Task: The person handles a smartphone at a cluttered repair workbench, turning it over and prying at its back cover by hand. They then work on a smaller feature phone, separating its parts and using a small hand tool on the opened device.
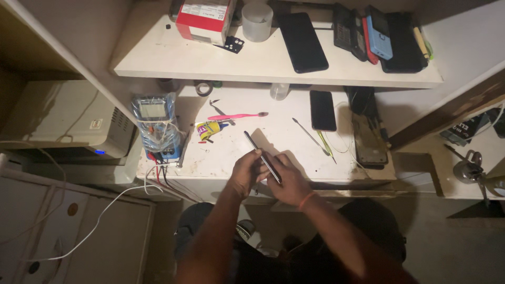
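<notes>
At a cramped white bench (pixel 231 158) under a low shelf (pixel 273 71), I work with both hands on a thin dark phone (pixel 262 157) held edge-on just above the bench's front edge. Beside the bench on my left sits a pale box-shaped machine (pixel 68 123) with a small blue light. On the bench's left end a blue multimeter (pixel 156 126) stands wrapped in its leads. Further in lie a second dark phone (pixel 322 110) face down, an opened handset (pixel 370 141) near the right end, a pink toothbrush (pixel 238 115), a long metal pry tool (pixel 308 134) and a small yellow tube (pixel 210 129). Up on the shelf are a red-and-white carton (pixel 204 21), a clear tub (pixel 257 21) and a row of handsets (pixel 368 34).

By my judgement the step in hand is working along the phone's edge, perhaps easing its back or screen apart; any next move calls for a steady grip and light, even pressure along that seam.

My left hand (pixel 245 172) curls around the phone's lower end, fingers closed on it. My right hand (pixel 288 181), an orange band (pixel 306 200) at its wrist, pinches the same phone from the other side, both forearms angled inward from below.
</notes>
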A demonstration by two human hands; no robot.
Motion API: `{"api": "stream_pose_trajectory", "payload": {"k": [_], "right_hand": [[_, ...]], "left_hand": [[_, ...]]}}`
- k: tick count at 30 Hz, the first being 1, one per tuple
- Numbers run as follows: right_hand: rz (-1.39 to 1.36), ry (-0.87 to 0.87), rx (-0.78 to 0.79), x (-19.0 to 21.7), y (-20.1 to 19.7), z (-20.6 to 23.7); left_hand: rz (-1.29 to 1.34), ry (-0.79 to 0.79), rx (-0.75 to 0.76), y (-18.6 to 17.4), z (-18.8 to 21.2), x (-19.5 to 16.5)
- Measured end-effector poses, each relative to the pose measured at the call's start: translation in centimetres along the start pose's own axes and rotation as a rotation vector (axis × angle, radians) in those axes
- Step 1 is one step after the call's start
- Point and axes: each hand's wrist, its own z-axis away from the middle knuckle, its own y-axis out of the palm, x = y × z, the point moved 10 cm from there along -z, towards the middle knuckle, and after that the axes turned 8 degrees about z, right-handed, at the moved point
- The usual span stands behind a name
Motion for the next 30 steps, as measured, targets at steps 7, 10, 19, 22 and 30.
{"api": "stream_pose_trajectory", "payload": {"k": [7, 10, 19, 22, 30], "right_hand": [[0.015, -0.074, -0.074, 0.7, 1.2, 0.9], [-0.005, -0.136, -0.119, 1.6, 1.8, 0.8], [0.011, -0.08, -0.097, 1.0, 5.6, 0.1], [0.009, -0.101, -0.129, 1.8, 5.8, 0.8], [-0.011, -0.097, -0.124, 1.8, 5.9, 0.8]], "left_hand": [[0.011, -0.011, -0.062, -1.5, 0.9, 0.2], [0.044, -0.017, -0.043, -2.1, 1.0, -0.4], [0.011, -0.004, -0.01, -4.5, 0.8, -0.4], [0.029, -0.012, -0.009, -4.9, 1.3, -0.3], [-0.011, -0.021, -0.019, -5.1, 1.6, -0.7]]}}
